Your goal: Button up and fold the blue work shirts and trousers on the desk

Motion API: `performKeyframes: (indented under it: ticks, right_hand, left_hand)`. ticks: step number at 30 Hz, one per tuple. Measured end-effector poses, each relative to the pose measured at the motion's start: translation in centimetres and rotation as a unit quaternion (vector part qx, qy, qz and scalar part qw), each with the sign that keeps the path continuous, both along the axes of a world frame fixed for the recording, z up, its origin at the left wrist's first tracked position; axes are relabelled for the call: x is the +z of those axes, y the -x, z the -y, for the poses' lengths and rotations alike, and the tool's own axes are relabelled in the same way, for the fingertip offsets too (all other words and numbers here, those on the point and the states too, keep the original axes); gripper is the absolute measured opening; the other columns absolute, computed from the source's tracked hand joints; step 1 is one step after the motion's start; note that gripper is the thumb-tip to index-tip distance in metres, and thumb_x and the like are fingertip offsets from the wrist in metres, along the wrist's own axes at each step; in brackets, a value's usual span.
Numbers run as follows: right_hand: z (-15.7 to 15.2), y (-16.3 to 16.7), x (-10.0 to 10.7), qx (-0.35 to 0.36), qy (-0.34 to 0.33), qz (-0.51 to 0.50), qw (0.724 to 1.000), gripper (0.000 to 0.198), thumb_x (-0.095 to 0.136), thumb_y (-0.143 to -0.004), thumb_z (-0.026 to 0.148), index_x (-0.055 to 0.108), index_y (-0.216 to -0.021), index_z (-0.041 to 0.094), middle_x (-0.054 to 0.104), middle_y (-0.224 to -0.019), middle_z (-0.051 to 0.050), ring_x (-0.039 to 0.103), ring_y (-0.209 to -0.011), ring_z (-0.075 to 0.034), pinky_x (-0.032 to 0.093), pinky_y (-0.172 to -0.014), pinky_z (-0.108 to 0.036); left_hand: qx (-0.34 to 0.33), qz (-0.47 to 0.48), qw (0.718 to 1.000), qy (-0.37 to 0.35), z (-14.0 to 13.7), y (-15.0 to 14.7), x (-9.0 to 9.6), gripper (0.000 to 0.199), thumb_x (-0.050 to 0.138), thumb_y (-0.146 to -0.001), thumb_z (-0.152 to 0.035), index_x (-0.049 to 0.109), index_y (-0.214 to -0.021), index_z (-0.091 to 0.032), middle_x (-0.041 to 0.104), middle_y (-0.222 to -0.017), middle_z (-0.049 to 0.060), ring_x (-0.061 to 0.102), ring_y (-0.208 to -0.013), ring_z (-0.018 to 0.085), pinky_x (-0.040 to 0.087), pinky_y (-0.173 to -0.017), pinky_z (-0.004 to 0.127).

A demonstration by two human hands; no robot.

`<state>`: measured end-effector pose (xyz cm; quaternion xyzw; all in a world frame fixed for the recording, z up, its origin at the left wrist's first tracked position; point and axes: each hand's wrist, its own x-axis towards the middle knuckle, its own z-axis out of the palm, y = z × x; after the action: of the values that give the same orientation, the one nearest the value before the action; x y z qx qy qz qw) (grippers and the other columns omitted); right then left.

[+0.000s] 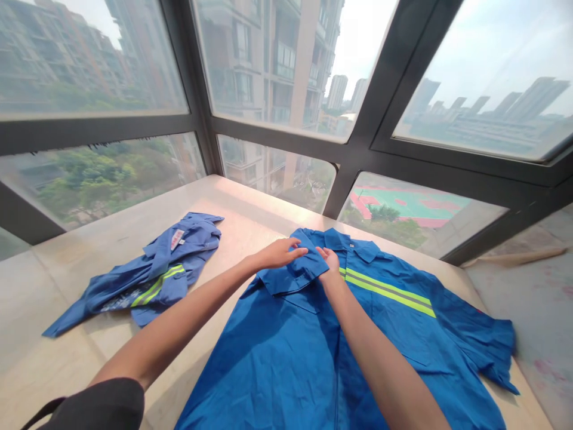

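A bright blue short-sleeved work shirt [277, 352] with yellow-green and grey reflective stripes lies spread out, its collar toward the window. Its left-hand sleeve [308, 269] is folded inward over the chest, covering part of the stripe. At that sleeve's left edge, my left hand [280, 252] grips the cloth between thumb and fingers. Palm up, my right hand [330, 261] pinches the sleeve's opening near the front placket; some of its fingers are hidden by cloth. The other sleeve [487, 340] extends out to the right.
To the left, a crumpled, duller blue garment [174, 263] with a yellow-green stripe and a white label lies on the pale stone ledge [250, 209]. Dark window frames [286, 136] border the ledge at the back. A patterned wall [537, 310] stands at right.
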<state>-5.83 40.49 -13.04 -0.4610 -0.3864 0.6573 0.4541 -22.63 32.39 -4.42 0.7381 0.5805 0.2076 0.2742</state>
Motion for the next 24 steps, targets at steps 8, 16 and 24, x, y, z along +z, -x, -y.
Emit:
performKeyframes:
  ticks: [8,16,24]
  right_hand:
    - [-0.3,-2.7,1.7,0.11,0.105,0.065,0.986,0.015,0.058,-0.09,0.034,0.057,-0.092,0.02,0.067,-0.085,-0.006,0.066,-0.072,-0.017,0.056,-0.065,-0.027]
    - [-6.7,2.2,4.0,0.182,0.072,0.238,0.951,0.039,0.062,-0.088,0.052,0.061,-0.092,0.013,0.067,-0.077,-0.01,0.062,-0.062,-0.018,0.049,-0.053,-0.028]
    - [-8.9,6.8,1.3,0.079,-0.019,0.326,0.942,0.054,0.082,-0.062,0.023,0.059,-0.11,0.014,0.069,-0.104,-0.012,0.064,-0.097,-0.026,0.053,-0.073,-0.028]
  left_hand:
    - [0.211,-0.019,0.972,0.099,-0.3,3.0,-4.1,0.04,0.052,-0.088,-0.037,0.064,-0.118,-0.013,0.067,-0.123,0.015,0.064,-0.112,0.026,0.052,-0.093,0.033]
    - [0.193,0.019,0.941,0.277,0.9,4.8,-2.6,0.028,0.064,-0.073,-0.043,0.067,-0.081,-0.016,0.063,-0.072,0.003,0.056,-0.059,0.014,0.046,-0.049,0.024]
    - [0.179,0.042,0.967,0.177,3.1,5.1,-5.6,0.027,0.068,-0.067,-0.04,0.054,-0.063,-0.018,0.053,-0.06,-0.002,0.053,-0.06,0.015,0.034,-0.052,0.024]
